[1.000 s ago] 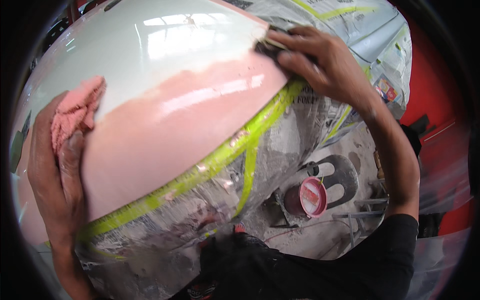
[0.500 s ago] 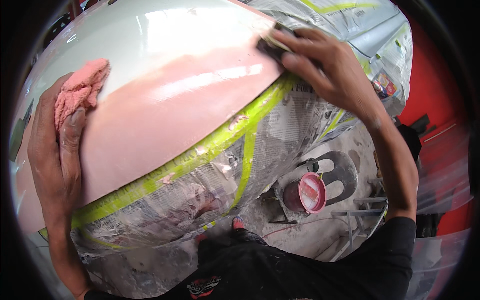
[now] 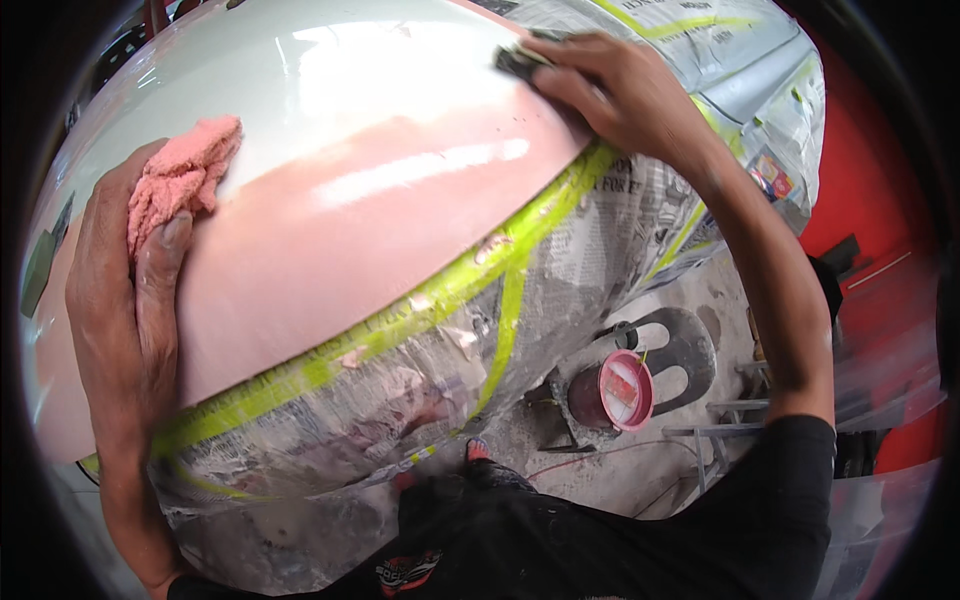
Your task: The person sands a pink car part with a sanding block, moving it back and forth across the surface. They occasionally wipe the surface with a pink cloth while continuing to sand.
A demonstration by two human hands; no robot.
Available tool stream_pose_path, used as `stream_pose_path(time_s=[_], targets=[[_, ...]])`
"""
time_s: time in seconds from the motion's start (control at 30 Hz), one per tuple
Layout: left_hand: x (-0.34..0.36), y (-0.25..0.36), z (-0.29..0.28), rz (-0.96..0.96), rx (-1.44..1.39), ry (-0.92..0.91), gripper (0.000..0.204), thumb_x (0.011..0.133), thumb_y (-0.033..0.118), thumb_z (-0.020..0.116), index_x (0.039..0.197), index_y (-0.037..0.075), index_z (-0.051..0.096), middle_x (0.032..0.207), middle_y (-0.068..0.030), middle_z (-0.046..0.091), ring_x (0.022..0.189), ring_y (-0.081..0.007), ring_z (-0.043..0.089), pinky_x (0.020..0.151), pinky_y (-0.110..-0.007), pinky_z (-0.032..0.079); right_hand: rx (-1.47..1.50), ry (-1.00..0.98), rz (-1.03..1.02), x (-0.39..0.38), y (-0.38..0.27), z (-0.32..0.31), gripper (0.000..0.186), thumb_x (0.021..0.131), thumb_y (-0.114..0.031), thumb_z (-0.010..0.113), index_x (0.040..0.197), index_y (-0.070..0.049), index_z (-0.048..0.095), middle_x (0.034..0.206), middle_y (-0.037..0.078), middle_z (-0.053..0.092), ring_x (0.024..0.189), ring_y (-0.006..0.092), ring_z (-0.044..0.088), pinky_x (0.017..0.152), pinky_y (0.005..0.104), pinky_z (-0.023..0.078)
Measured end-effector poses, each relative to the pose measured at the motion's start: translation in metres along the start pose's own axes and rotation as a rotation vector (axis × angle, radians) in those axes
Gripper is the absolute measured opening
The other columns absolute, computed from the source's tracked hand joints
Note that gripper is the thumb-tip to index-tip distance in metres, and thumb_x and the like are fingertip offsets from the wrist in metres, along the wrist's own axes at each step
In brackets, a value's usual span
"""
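A glossy car body panel (image 3: pixel 300 270), white with a broad pink coat along its lower part, curves across the view. My left hand (image 3: pixel 120 290) rests at its left side, closed around a crumpled pink cloth (image 3: pixel 185 175). Up at the panel's far right edge, my right hand (image 3: pixel 640 100) grips a dark sanding block (image 3: pixel 520 62) against the white surface. Its fingers partly hide the block. Yellow-green masking tape (image 3: pixel 440 290) runs along the panel's lower edge and holds newspaper (image 3: pixel 400 385) over the part below.
A pink bucket (image 3: pixel 640 392) with whitish water stands beside a dark grey stool (image 3: pixel 690 340) on the stained floor. A metal ladder (image 3: pixel 715 435) is at the lower right. A small green block (image 3: pixel 38 272) sits at the far left. More newspaper (image 3: pixel 720 50) covers the upper right.
My right hand has slid the sanding block a little left and up along the panel edge. My left hand and the cloth appear slightly farther right.
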State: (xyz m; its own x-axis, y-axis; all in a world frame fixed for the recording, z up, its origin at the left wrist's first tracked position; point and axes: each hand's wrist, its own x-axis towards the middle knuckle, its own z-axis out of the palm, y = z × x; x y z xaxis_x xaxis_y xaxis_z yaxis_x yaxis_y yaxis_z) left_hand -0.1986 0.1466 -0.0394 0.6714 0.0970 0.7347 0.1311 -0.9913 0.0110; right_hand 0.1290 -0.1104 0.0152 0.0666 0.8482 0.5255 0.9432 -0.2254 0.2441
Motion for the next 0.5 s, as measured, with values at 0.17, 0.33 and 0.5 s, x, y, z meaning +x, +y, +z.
stream_pose_path(time_s=[0.17, 0.33, 0.5], targets=[[0.001, 0.001, 0.003, -0.091, -0.064, -0.025, 0.038, 0.106, 0.025, 0.055, 0.136, 0.002, 0.059, 0.124, -0.0178, 0.067, 0.114, -0.0332, 0.065, 0.100, -0.041, 0.049, 0.119, -0.155, 0.239, 0.012, -0.014, -0.001, 0.041, 0.099, -0.037, 0.065, 0.131, -0.012, 0.072, 0.111, 0.019, 0.075, 0.092, 0.0309, 0.073, 0.084, 0.0388, 0.056], [-0.008, -0.008, -0.004, -0.065, 0.056, -0.013, 0.038, 0.107, 0.026, 0.054, 0.137, 0.002, 0.058, 0.125, -0.0179, 0.067, 0.114, -0.0331, 0.065, 0.100, -0.041, 0.049, 0.120, 0.062, -0.062, -0.033, -0.067, -0.014, 0.036, 0.097, -0.034, 0.067, 0.125, -0.014, 0.075, 0.122, 0.028, 0.069, 0.099, 0.0423, 0.072, 0.091, 0.0453, 0.057], [0.000, 0.003, 0.002, -0.039, -0.069, -0.017, 0.037, 0.107, 0.024, 0.055, 0.137, 0.003, 0.058, 0.126, -0.0177, 0.067, 0.115, -0.0327, 0.065, 0.100, -0.042, 0.050, 0.106, -0.130, 0.224, -0.005, -0.015, -0.007, 0.044, 0.100, -0.040, 0.063, 0.133, -0.012, 0.070, 0.126, 0.020, 0.070, 0.106, 0.0340, 0.072, 0.092, 0.0389, 0.055]])
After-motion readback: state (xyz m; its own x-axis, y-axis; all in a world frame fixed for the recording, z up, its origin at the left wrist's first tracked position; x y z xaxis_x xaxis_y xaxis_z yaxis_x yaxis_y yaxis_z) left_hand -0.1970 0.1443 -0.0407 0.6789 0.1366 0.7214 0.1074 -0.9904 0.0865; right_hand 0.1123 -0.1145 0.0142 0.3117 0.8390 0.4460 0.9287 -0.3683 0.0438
